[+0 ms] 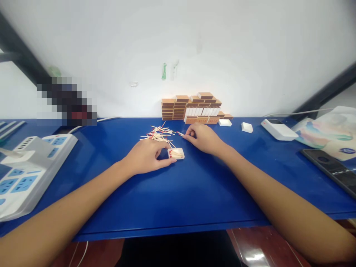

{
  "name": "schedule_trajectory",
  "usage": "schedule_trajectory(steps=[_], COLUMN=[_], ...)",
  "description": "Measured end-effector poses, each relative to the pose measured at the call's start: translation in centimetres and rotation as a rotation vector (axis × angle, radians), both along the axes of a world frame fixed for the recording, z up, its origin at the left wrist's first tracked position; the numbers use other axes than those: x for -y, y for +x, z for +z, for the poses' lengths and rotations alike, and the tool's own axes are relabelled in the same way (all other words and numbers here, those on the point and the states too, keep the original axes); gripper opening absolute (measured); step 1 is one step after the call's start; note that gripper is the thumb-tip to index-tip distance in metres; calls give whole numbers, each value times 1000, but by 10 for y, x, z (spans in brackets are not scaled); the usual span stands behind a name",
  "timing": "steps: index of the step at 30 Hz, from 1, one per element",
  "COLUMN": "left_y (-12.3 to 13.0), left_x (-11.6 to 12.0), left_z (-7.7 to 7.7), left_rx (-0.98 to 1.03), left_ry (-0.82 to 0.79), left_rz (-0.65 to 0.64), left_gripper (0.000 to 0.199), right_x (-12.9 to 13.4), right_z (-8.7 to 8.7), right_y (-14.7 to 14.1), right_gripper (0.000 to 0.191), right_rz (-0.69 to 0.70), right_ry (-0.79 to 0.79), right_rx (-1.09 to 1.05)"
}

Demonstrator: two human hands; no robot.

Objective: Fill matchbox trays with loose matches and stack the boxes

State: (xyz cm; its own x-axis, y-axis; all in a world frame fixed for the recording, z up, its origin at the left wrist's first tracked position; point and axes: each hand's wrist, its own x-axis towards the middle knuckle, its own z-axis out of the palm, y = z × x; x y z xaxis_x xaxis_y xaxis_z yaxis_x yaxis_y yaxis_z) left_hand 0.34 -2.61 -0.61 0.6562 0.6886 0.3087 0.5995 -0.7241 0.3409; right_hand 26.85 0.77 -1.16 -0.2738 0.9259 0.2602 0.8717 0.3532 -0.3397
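Observation:
A small white matchbox tray [179, 153] with some matches in it lies on the blue table [172, 200]. My left hand [148, 155] grips the tray's left end between thumb and fingers. Just behind it is a loose pile of red-tipped matches [158, 134]. To the right of the pile, my right hand [203, 138] pinches a match [180, 133] between thumb and fingertip, its red tip pointing left.
Stacked matchboxes [180, 109] stand against the wall. Two white trays [224, 122] [247, 127] lie to their right. A white device [279, 129], a phone [330, 168] and a plastic packet [330, 133] are at the right; a power strip [41, 178] is at the left.

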Motion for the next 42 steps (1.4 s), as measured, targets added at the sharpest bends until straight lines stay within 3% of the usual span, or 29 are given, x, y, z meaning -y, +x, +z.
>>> schedule_trajectory(steps=[8,16,24,42], left_y=[0,-1,-2,-2], left_x=[-1,0,-2,-3], left_z=[-1,-1,-1,-2], left_rx=[11,-3,-4,12], left_ry=[-9,-3,18,38], left_rz=[4,12,17,39], left_gripper=[39,41,42,40], right_x=[-1,-3,-2,-8], right_z=[3,-3,-2,-9], right_y=[5,1,2,-5], right_gripper=[16,7,9,9], right_rz=[22,129,122,108], right_ry=[-39,45,-3,72], right_rx=[30,27,89,34])
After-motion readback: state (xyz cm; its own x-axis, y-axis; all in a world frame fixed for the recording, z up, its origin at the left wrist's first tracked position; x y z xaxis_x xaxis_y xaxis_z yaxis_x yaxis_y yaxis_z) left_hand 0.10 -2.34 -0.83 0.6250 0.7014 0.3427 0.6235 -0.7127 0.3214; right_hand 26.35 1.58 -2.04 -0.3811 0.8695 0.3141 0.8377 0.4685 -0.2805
